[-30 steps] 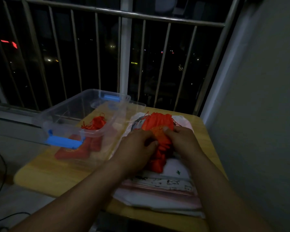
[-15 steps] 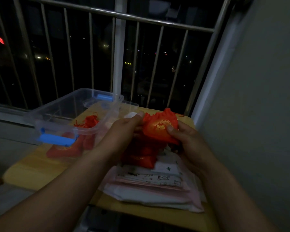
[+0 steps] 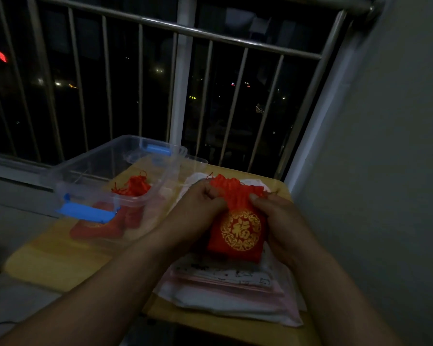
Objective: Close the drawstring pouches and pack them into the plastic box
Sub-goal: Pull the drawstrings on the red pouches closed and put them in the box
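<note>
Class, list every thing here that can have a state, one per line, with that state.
Held pouch: neck gathered, held by both hands.
Left hand: pinching the pouch neck.
Right hand: gripping the pouch's right side.
Plastic box: open, no lid on it.
Pouches in box: lying inside.

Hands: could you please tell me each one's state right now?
Left hand: pinches the neck of the red pouch.
Right hand: pinches it too.
</note>
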The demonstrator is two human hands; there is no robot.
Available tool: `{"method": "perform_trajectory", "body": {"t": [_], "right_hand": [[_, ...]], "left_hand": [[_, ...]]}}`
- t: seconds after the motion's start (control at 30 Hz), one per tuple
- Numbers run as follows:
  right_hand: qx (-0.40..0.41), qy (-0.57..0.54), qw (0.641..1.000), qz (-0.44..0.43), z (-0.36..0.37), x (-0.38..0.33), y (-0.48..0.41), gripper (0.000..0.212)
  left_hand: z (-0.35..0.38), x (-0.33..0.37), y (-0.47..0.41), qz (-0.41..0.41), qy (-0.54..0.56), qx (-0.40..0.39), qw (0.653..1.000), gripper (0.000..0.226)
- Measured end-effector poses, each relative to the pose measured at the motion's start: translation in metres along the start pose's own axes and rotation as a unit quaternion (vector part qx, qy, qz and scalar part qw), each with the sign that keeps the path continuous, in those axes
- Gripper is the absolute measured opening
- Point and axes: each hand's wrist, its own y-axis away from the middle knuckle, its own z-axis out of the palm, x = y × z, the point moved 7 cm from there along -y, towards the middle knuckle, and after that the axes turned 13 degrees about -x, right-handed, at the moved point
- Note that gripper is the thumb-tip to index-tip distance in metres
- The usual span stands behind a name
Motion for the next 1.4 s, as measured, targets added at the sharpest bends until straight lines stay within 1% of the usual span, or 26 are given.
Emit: {"method": "perform_trajectory", "body": {"t": [0.07, 0.13, 0.2, 0.27, 0.33, 0.4, 0.47, 0.53, 0.67, 0.77, 0.9, 0.97, 1.13, 1.2, 1.3, 1.4], "right_hand": [[0.001, -0.011, 1.000, -0.009, 0.002, -0.004, 0.001, 0.023], [-0.010, -0.031, 0.999, -0.010, 0.003, -0.003, 0.007, 0.022], [-0.028, -0.035, 0.999, 0.000, 0.008, 0.004, 0.009, 0.023], [-0.040, -0.010, 0.999, 0.005, 0.012, 0.010, 0.008, 0.025], [-0.027, -0.004, 1.000, -0.004, 0.011, 0.012, 0.008, 0.026], [-0.009, -0.031, 0.999, -0.014, 0.008, 0.014, 0.007, 0.029], [0.008, -0.043, 0.999, -0.012, 0.008, 0.019, 0.004, 0.030], [0.023, -0.037, 0.999, -0.007, 0.005, 0.025, 0.003, 0.028], [0.039, -0.047, 0.998, -0.001, 0.004, 0.027, 0.006, 0.029], [0.063, -0.107, 0.992, 0.014, 0.002, 0.026, 0.009, 0.032], [0.091, -0.161, 0.982, 0.020, -0.004, 0.025, 0.013, 0.041], [0.099, -0.176, 0.979, 0.013, -0.005, 0.021, 0.015, 0.041], [0.107, -0.189, 0.976, 0.008, -0.011, 0.018, 0.018, 0.044], [0.113, -0.196, 0.974, 0.009, -0.013, 0.019, 0.017, 0.046], [0.118, -0.219, 0.968, 0.002, -0.011, 0.020, 0.015, 0.049], [0.125, -0.246, 0.961, -0.009, -0.013, 0.019, 0.013, 0.047]], "left_hand": [[0.007, -0.004, 0.002, -0.039, 0.103, -0.026, 0.994, 0.027], [0.014, -0.005, 0.003, -0.074, 0.153, -0.069, 0.983, 0.028], [0.012, -0.010, 0.000, -0.083, 0.157, -0.077, 0.981, 0.033], [0.007, -0.015, -0.006, -0.074, 0.146, -0.062, 0.985, 0.031], [0.001, -0.018, -0.008, -0.061, 0.119, -0.032, 0.991, 0.025], [-0.002, -0.016, -0.010, -0.046, 0.086, -0.007, 0.995, 0.019], [0.000, -0.014, -0.010, -0.035, 0.060, -0.011, 0.998, 0.018], [0.005, -0.014, -0.008, -0.028, 0.056, -0.014, 0.998, 0.022], [0.007, -0.018, -0.003, -0.032, 0.126, -0.002, 0.991, 0.032], [0.005, -0.020, -0.002, -0.042, 0.158, 0.006, 0.986, 0.034], [0.003, -0.024, 0.002, -0.048, 0.167, 0.020, 0.984, 0.036], [0.002, -0.024, 0.003, -0.042, 0.177, 0.029, 0.983, 0.037], [0.000, -0.028, -0.004, -0.023, 0.242, 0.048, 0.969, 0.040], [-0.002, -0.031, -0.008, -0.014, 0.250, 0.050, 0.967, 0.044], [-0.008, -0.032, -0.011, 0.002, 0.254, 0.064, 0.965, 0.043], [-0.013, -0.032, -0.015, 0.020, 0.315, 0.073, 0.946, 0.042]]}}
